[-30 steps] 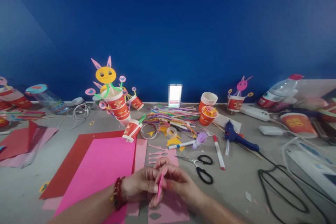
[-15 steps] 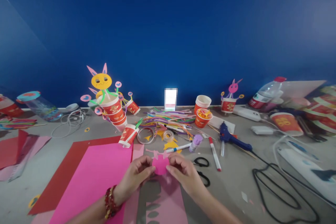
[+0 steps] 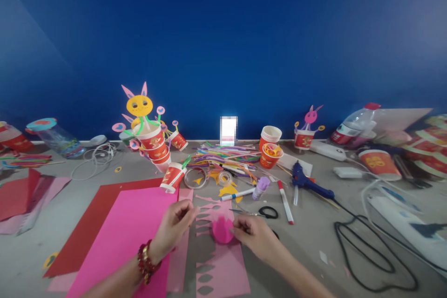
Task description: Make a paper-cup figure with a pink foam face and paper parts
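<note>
A bright pink paper disc (image 3: 222,230) is pinched at its right edge by my right hand (image 3: 256,235). It hovers over, or just touches, a pale pink paper sheet (image 3: 232,272) with leaf-shaped cut-outs along its left side. To the left of the disc and apart from it, my left hand (image 3: 177,223) has its thumb and fingertips pressed together; whether something small is between them I cannot make out. Under the left forearm lies a large bright pink sheet (image 3: 139,228) on top of a red sheet (image 3: 87,223). Black-handled scissors (image 3: 268,213) lie partly behind my right hand.
Markers (image 3: 285,202), a purple glue stick (image 3: 261,188) and pipe cleaners (image 3: 226,157) lie beyond my hands. A blue glue gun (image 3: 310,185) with a black cord is at right. Stacked red cups (image 3: 153,142) carry a yellow rabbit figure (image 3: 139,105) at left.
My left hand has let go of the pink disc and moved left. My right hand has shifted slightly right with the disc, lowering it over the pale sheet.
</note>
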{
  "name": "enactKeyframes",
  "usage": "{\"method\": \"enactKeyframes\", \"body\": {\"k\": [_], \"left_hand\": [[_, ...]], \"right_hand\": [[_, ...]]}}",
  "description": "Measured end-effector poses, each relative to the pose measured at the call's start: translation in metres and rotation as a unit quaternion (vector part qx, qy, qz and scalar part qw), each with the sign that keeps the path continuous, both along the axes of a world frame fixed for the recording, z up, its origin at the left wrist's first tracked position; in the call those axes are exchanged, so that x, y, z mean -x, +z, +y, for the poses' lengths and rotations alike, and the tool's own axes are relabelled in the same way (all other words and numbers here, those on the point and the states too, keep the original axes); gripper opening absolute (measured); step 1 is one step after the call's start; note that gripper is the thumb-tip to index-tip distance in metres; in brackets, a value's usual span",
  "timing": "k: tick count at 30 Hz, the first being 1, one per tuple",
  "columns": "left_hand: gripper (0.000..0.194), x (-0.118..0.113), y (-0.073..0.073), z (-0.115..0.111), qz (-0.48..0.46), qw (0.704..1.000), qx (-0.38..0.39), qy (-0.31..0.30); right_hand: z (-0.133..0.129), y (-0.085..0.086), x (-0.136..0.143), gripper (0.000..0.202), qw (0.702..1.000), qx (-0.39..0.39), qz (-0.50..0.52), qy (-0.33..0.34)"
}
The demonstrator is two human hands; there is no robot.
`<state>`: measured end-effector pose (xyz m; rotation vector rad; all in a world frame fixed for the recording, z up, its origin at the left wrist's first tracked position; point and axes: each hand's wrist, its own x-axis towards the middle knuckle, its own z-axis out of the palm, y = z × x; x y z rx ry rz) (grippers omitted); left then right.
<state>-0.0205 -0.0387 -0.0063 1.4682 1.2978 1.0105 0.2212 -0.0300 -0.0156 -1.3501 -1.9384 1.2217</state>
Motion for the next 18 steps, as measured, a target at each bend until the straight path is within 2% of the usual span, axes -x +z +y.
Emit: {"method": "enactKeyframes", "body": {"k": [3, 7, 10, 15, 18], "left_hand": [[0.043, 0.001, 0.002, -0.001, 0.000, 0.999, -0.037, 0.018], [0.041, 0.000, -0.004, -0.003, 0.034, 0.998, -0.045, 0.012], [0.039, 0.000, -0.006, -0.003, 0.049, 0.996, -0.068, 0.018], [0.038, 0.002, -0.001, -0.002, 0.044, 0.994, -0.093, 0.034], [0.037, 0.003, 0.000, -0.002, 0.029, 0.993, -0.102, 0.050]], "right_hand": [[-0.004, 0.004, 0.000, 0.021, 0.997, -0.023, -0.077, -0.002], [-0.006, 0.010, 0.005, 0.019, 0.981, -0.084, -0.173, -0.001], [-0.006, 0.009, 0.006, 0.013, 0.970, -0.100, -0.223, -0.006], [-0.006, 0.008, 0.005, 0.007, 0.961, -0.104, -0.255, 0.000], [-0.007, 0.014, 0.002, 0.007, 0.965, -0.107, -0.241, 0.008]]}}
